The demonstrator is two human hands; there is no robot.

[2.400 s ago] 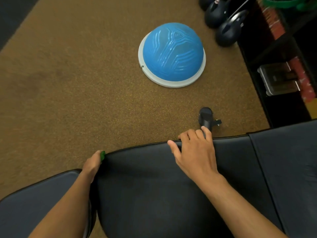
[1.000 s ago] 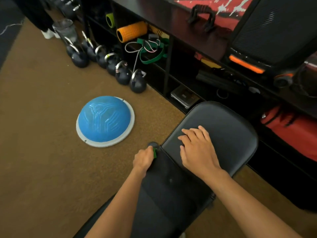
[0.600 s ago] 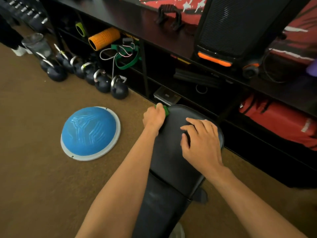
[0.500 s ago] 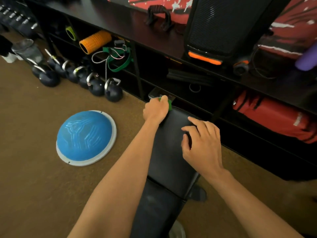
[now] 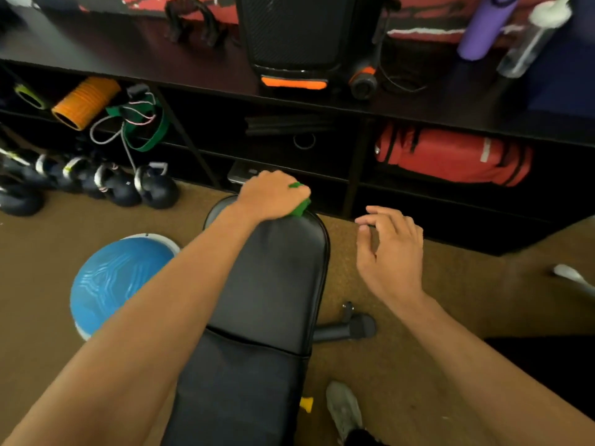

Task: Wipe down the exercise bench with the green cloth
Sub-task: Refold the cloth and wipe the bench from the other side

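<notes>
Head view looks down along the black exercise bench point(image 5: 273, 284), whose padded top runs away from the person toward a dark shelf unit point(image 5: 354, 104). At the far rounded end of the pad, the left hand point(image 5: 272, 196) is closed into a fist around the green cloth point(image 5: 301, 207), pressing it onto the top edge of the bench; only a small green fold shows past the knuckles. The right hand point(image 5: 389, 252) hovers off the right side of the bench above the brown carpet point(image 5: 418, 349), fingers loosely spread and curled, holding nothing and touching nothing. A blue balance dome point(image 5: 112, 281) sits on the floor left of the bench, partly behind the left forearm. Kettlebells point(image 5: 154, 188) line the floor by the shelves, with an orange foam roller point(image 5: 83, 101) above them and a red bag point(image 5: 450, 156) in the right compartment.
</notes>
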